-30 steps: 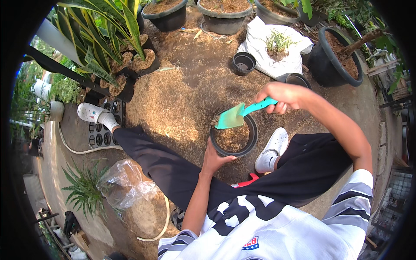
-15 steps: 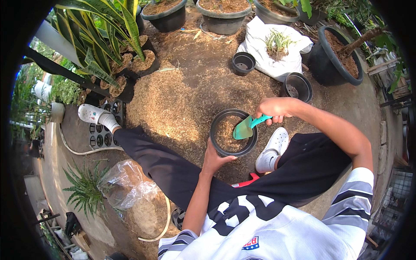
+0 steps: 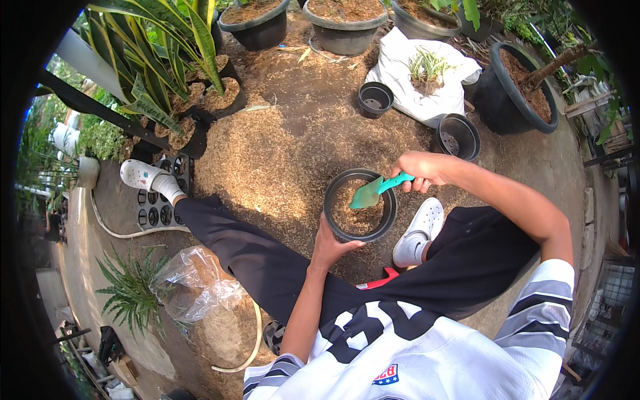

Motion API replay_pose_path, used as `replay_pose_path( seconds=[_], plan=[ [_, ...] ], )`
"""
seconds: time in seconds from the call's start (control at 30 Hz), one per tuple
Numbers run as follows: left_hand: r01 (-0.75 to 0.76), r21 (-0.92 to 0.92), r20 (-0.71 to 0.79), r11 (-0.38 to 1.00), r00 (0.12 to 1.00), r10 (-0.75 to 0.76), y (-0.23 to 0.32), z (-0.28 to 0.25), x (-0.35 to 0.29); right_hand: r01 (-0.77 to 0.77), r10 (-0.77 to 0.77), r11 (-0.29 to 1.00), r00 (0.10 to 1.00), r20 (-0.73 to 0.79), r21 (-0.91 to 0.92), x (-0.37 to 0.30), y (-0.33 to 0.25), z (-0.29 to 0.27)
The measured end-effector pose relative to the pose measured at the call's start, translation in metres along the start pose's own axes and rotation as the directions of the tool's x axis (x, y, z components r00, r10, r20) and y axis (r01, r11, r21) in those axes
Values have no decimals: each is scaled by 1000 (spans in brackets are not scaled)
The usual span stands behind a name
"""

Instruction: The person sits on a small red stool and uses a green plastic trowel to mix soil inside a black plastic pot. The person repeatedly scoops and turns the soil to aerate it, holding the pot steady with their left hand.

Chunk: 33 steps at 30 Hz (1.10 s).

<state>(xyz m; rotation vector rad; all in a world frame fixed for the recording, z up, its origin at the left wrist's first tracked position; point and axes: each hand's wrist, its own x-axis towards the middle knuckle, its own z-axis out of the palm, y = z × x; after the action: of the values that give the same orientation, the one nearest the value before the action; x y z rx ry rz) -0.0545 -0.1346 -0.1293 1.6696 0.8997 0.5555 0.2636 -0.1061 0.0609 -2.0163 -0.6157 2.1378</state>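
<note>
Between my legs stands a round black plant pot [image 3: 330, 212] with loose brown planting mix [image 3: 348, 215] inside. My left hand [image 3: 328, 244] grips its near-left rim, thumb along the near edge and fingers around the outer wall. Closed around the turquoise handle of a hand trowel [image 3: 367, 195] is my right hand [image 3: 421, 171], at the far-right side of the pot. The trowel's blade reaches over the rim and points down-left, its tip at the mix. How deep the tip goes I cannot tell.
Two black pots, a small one [image 3: 375, 99] and a larger one [image 3: 459, 136], stand beyond, near a white sack [image 3: 427, 100] bearing a small plant. A red-handled tool [image 3: 379, 279] lies by my right leg. At left are a clear plastic bag [image 3: 198, 283] and a leafy plant [image 3: 133, 288].
The trowel's blade has swung left and flattened toward the pot's middle, its tip now higher in view. My left hand still holds the rim.
</note>
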Motion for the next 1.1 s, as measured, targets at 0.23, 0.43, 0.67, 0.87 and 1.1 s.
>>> replay_pose_path(
  seconds=[0.23,0.43,0.67,0.87,1.1],
  plan=[
    [51,-56,-11,997,999,-51,4,-2,-2,81,-84,993,996,-31,-83,-47,-25,3],
    [31,-25,3,999,1000,-31,5,2,2,135,-154,957,986,-55,-257,-74,-34,1],
    [13,-93,13,996,1000,-11,8,2,3,-4,-23,943,997,-77,-334,-34,-11,13],
    [-22,-11,-11,1000,1000,22,5,2,3,0,-21,977,995,-96,-211,-11,2,17],
    [-11,-14,-8,1000,1000,11,5,1,2,43,-48,997,995,-86,-65,-20,-6,18]
  ],
)
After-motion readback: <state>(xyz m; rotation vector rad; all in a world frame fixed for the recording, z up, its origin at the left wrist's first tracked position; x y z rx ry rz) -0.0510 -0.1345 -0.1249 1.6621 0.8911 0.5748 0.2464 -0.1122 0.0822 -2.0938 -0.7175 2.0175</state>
